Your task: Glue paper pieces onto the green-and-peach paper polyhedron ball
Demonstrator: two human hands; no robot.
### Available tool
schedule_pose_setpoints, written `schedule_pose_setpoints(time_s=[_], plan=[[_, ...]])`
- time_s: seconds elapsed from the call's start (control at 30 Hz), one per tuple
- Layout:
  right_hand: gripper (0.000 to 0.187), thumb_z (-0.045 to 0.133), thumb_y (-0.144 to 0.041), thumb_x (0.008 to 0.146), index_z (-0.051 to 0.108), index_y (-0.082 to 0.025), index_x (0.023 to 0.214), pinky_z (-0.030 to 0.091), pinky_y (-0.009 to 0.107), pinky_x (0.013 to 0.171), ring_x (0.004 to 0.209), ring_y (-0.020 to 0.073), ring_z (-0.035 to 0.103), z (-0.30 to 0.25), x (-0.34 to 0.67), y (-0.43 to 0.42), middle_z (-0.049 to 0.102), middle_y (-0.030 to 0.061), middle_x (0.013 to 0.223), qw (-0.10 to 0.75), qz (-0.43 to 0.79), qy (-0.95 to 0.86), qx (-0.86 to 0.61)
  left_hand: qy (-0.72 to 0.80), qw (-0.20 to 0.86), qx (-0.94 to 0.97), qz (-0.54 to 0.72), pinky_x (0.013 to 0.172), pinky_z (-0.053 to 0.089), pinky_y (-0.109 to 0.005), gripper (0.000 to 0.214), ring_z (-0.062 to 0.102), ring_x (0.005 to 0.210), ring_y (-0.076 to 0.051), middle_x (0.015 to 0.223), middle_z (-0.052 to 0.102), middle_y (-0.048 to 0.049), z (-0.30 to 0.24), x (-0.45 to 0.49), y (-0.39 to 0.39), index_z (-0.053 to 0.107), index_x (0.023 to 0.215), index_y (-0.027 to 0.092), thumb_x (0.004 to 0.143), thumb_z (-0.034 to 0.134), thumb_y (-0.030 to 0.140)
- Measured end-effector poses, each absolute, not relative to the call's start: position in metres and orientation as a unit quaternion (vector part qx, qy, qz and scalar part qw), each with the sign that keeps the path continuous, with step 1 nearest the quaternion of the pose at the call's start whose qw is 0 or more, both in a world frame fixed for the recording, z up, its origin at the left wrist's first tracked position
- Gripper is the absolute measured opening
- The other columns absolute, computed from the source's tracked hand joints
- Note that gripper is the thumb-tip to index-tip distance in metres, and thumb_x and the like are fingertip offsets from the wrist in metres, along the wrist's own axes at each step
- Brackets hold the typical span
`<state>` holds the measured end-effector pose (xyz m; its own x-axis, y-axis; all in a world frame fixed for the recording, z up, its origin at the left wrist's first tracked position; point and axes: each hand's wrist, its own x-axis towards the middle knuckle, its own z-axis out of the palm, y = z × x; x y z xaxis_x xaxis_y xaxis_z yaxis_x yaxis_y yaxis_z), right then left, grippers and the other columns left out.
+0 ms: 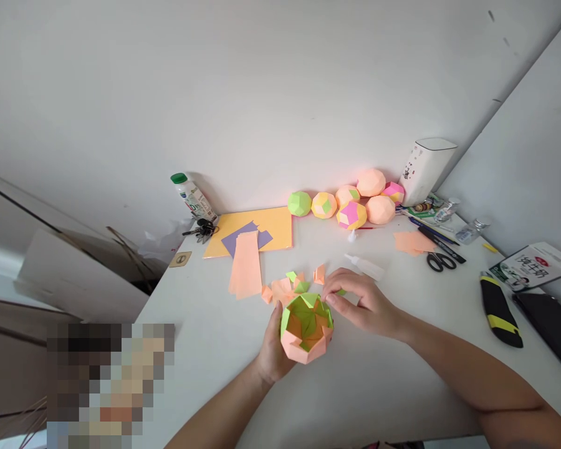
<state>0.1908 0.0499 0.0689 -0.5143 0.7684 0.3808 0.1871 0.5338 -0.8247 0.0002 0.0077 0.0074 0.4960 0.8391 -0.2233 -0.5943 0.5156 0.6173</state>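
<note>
Over the table (210,330), left hand (272,350) closed round 1 paper shell (307,329); right hand (364,300) at rim (311,299), hold unclear; 7 balls (351,215) beyond

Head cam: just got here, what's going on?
A person's left hand holds an open-topped green and peach paper ball over the table. The right hand has its fingers at the ball's upper right rim; whether they grip anything is unclear. Small folded paper pieces lie just beyond, and several closed paper balls sit near the wall.
</note>
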Motion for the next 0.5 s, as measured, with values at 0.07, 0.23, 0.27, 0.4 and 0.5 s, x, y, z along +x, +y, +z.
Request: schedule_pose_setpoints(time_s=[0.07, 0.23, 0.27, 0.4, 0.5], plan=[[0.011, 0.054, -0.025, 0.089, 0.064, -0.020, 0.087, 0.047, 0.038, 0.083, 0.088, 0.0215, 0.058, 0.066, 0.190, 0.049, 0.068, 0.0073, 0.082, 0.367, 0.367, -0.809, -0.276, 0.256, 0.820, 0.252, 0.446, 0.094, 0.042, -0.044, 0.064, 0.058, 0.108, -0.031, 0.114, 0.065, -0.0138, 0.008, 0.002, 0.008, 0.060, 0.121, 0.015, 0.091, 0.028, 0.062], [0.026, 0.071, -0.035, 0.078, 0.064, -0.018, 0.096, 0.041, 0.045, 0.094, 0.102, 0.0269, 0.053, 0.056, 0.184, 0.044, 0.066, 0.0098, 0.091, 0.273, 0.317, -0.869, -0.266, 0.269, 0.806, 0.256, 0.461, 0.103, 0.036, -0.045, 0.059, 0.048, 0.124, -0.031, 0.128, 0.059, -0.0104, 0.008, 0.004, 0.008, 0.053, 0.130, 0.021, 0.093, 0.030, 0.059], [0.025, 0.072, -0.036, 0.077, 0.064, -0.018, 0.092, 0.040, 0.046, 0.096, 0.102, 0.0270, 0.053, 0.054, 0.182, 0.043, 0.066, 0.0092, 0.090, 0.257, 0.308, -0.877, -0.266, 0.272, 0.804, 0.259, 0.460, 0.104, 0.035, -0.044, 0.057, 0.047, 0.126, -0.031, 0.129, 0.059, -0.0100, 0.008, 0.004, 0.008, 0.053, 0.131, 0.021, 0.093, 0.031, 0.058], [0.015, 0.065, -0.024, 0.081, 0.056, -0.020, 0.070, 0.044, 0.040, 0.086, 0.086, 0.0216, 0.053, 0.053, 0.179, 0.043, 0.058, 0.0027, 0.071, 0.218, 0.333, -0.874, -0.280, 0.278, 0.810, 0.272, 0.438, 0.104, 0.036, -0.045, 0.054, 0.044, 0.128, -0.031, 0.133, 0.056, -0.0093, 0.009, 0.006, 0.007, 0.055, 0.129, 0.021, 0.094, 0.033, 0.056], [0.009, 0.058, -0.015, 0.081, 0.058, -0.020, 0.074, 0.046, 0.030, 0.073, 0.081, 0.0185, 0.052, 0.055, 0.182, 0.045, 0.054, 0.0013, 0.071, 0.208, 0.394, -0.847, -0.290, 0.299, 0.793, 0.303, 0.437, 0.106, 0.036, -0.044, 0.054, 0.042, 0.131, -0.031, 0.140, 0.050, -0.0089, 0.005, 0.005, 0.006, 0.052, 0.132, 0.022, 0.094, 0.033, 0.055]])
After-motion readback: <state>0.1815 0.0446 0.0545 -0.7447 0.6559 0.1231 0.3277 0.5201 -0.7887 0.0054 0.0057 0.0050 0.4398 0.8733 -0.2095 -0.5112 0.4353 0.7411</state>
